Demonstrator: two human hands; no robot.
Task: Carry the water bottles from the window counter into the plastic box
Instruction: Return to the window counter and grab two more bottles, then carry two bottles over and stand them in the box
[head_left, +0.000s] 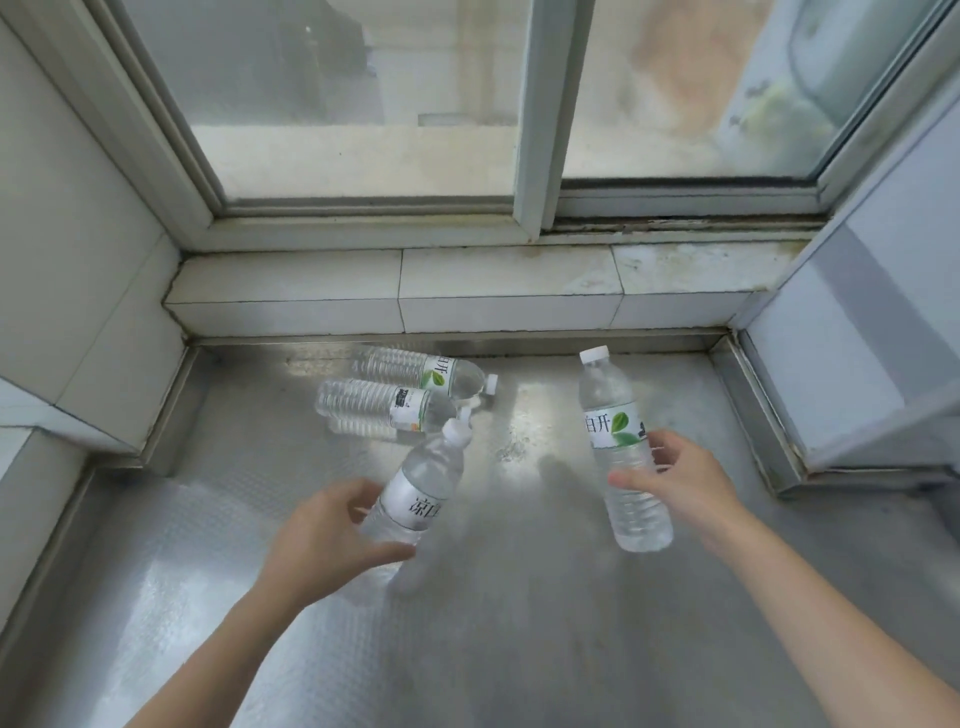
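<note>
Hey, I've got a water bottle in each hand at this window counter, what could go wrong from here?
The left hand holds its tilted bottle low on the body, so it may slip. The right-hand bottle is pinched by the right hand mostly with fingertips. Two lying bottles on the steel counter could roll if bumped.

We see soft daylight from the hazy window washing glare across the steel counter, faint shadows pooling beneath the hands, the tilted bottle smeared by motion blur, and straight frame edges bowed by the wide lens.
</note>
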